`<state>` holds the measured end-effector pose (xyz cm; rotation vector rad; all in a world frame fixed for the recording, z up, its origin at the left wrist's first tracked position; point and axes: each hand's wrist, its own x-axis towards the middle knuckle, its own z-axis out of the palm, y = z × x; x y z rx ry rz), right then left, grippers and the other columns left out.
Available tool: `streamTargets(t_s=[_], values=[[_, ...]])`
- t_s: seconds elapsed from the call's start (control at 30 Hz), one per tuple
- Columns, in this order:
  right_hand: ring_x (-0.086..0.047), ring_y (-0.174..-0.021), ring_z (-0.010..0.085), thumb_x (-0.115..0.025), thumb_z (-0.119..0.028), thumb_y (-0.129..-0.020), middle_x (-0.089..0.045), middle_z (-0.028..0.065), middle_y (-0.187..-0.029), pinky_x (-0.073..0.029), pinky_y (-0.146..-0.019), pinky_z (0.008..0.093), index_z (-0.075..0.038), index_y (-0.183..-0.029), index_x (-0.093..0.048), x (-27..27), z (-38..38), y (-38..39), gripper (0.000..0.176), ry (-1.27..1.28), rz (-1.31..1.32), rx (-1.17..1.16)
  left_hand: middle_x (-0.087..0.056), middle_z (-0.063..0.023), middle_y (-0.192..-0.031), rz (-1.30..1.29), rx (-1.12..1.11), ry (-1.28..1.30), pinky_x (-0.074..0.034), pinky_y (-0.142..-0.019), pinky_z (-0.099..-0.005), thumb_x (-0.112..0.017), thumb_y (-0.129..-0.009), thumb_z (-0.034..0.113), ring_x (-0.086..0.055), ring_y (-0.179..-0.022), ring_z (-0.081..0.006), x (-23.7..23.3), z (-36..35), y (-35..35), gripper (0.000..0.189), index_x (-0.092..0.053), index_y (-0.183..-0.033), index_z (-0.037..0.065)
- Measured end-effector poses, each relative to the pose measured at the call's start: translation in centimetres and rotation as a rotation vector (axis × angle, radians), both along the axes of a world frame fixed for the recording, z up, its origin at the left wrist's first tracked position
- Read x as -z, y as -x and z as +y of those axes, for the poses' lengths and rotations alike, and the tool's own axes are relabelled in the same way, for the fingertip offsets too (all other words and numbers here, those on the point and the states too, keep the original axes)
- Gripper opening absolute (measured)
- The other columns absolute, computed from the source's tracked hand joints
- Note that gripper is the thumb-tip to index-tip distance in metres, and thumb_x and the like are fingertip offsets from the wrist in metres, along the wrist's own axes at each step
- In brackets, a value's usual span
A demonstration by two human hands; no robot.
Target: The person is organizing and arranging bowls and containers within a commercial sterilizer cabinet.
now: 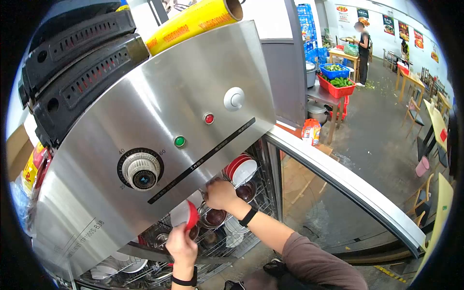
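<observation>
My left hand (181, 245) is closed on the rim of a red and white bowl (189, 215), tilted at the opening of a steel cabinet (193, 121). My right hand (221, 194) is up at the lower edge of the control panel, its fingers curled; what they hold, if anything, is hidden. Just beyond it, several red and white bowls (241, 170) stand in a row on a wire rack (263, 193). Dark brown bowls (213, 217) sit below my right wrist. White dishes (137, 265) lie on a rack at the lower left.
The cabinet's glass door (338, 208) swings out to the right. On top of the cabinet are black portable stoves (87, 77) and a yellow roll (193, 25). Beyond, a red crate of green vegetables (337, 86) rests on a table; a person (363, 53) stands farther back.
</observation>
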<state>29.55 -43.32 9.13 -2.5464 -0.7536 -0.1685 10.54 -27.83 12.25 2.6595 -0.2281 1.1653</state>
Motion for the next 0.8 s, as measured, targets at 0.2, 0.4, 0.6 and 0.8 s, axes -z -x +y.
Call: streamTargets(t_s=[0.2, 0.4, 0.6, 0.8], values=[[-0.069, -0.099, 0.0375, -0.066, -0.019, -0.079, -0.074, 0.0182, -0.098, -0.058, -0.085, 0.0476, -0.001, -0.094, -0.073, 3.1, -0.9, 0.3, 0.024, -0.184, -0.247, -0.041, -0.070, -0.0138, -0.096, -0.017, 0.113, -0.027, -0.056, -0.071, -0.0438, -0.069, -0.080, -0.008, -0.070, -0.083, -0.0349, -0.7, -3.2, -2.8, 0.034, -0.071, -0.112, 0.006], [-0.066, -0.092, 0.0356, -0.064, -0.001, -0.073, -0.070, 0.0169, -0.099, -0.058, -0.081, 0.0432, 0.000, -0.090, -0.067, 1.0, -6.1, 3.0, 0.018, -0.747, -0.616, 0.087, -0.069, -0.0140, -0.097, -0.013, 0.164, -0.056, -0.058, -0.076, -0.0442, -0.066, -0.075, -0.008, -0.070, -0.087, -0.0349, 0.1, -4.9, -5.8, 0.041, -0.075, -0.113, 0.004], [-0.065, -0.098, 0.0353, -0.065, -0.004, -0.070, -0.069, 0.0162, -0.111, -0.058, -0.086, 0.0425, 0.000, -0.103, -0.069, 1.0, -8.1, 4.3, 0.033, -0.664, -0.655, -0.111, -0.066, -0.0108, -0.101, 0.054, 0.237, -0.136, -0.057, -0.078, -0.0448, -0.065, -0.070, -0.008, -0.066, -0.092, -0.0335, 1.2, -6.0, -9.2, 0.047, -0.075, -0.114, 0.006], [-0.064, -0.110, 0.0356, -0.064, -0.006, -0.071, -0.069, 0.0181, -0.116, -0.050, -0.106, 0.0433, 0.004, -0.109, -0.070, 3.6, -6.8, 3.3, 0.040, -0.438, -0.497, -0.154, -0.065, -0.0111, -0.100, 0.163, 0.228, -0.184, -0.057, -0.080, -0.0457, -0.066, -0.074, -0.005, -0.067, -0.094, -0.0340, 2.6, -5.1, -11.6, 0.037, -0.075, -0.108, 0.005]])
